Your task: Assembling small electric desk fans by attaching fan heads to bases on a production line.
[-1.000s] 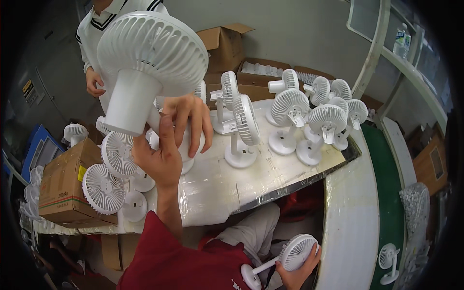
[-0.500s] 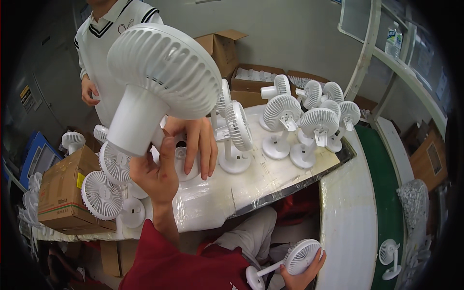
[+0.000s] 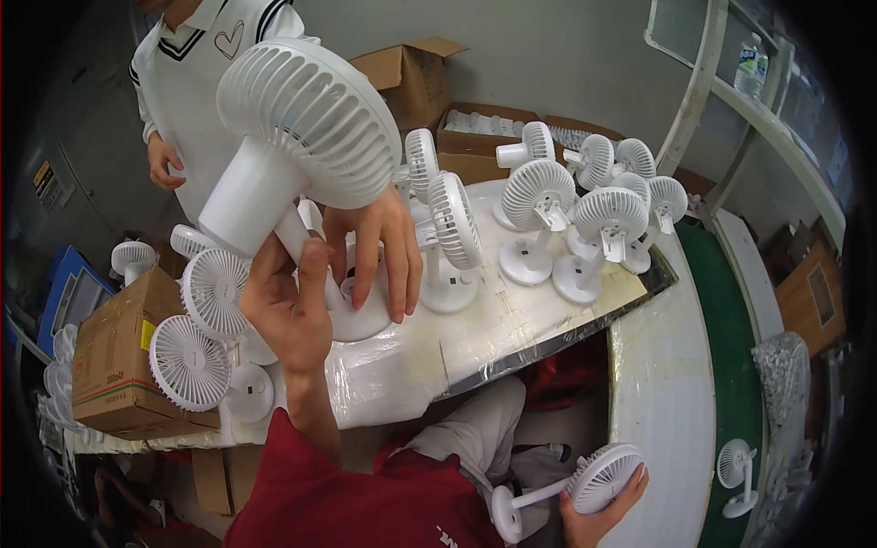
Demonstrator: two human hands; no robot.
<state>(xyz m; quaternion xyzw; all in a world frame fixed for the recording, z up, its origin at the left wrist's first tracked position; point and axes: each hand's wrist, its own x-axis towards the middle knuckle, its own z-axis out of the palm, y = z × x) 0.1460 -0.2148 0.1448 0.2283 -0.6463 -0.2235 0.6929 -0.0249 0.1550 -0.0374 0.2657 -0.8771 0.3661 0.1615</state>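
Observation:
My left hand [image 3: 290, 306] is closed round the neck of a large white desk fan [image 3: 311, 123], whose head tilts up toward me. Its round base [image 3: 361, 320] rests on the table. Another person's hand [image 3: 388, 251] reaches down onto this base with fingers spread; the fan head hides that arm. Low on the right, my right hand [image 3: 603, 511] grips a second white fan [image 3: 603, 477] by its head. A thin stem runs from it to a small round base [image 3: 505, 514] at the left, above my lap.
Several white fans [image 3: 539, 196] stand at the table's right end; more [image 3: 190, 363] are beside a brown carton [image 3: 137, 356] on the left. Open cartons [image 3: 475, 142] sit behind. A person in white [image 3: 196, 100] stands opposite. Beyond a green strip [image 3: 699, 338] stands another fan [image 3: 735, 466].
The view has shifted slightly. The large fan has come a little lower and more of its base shows. My right hand has moved rightward with the second fan.

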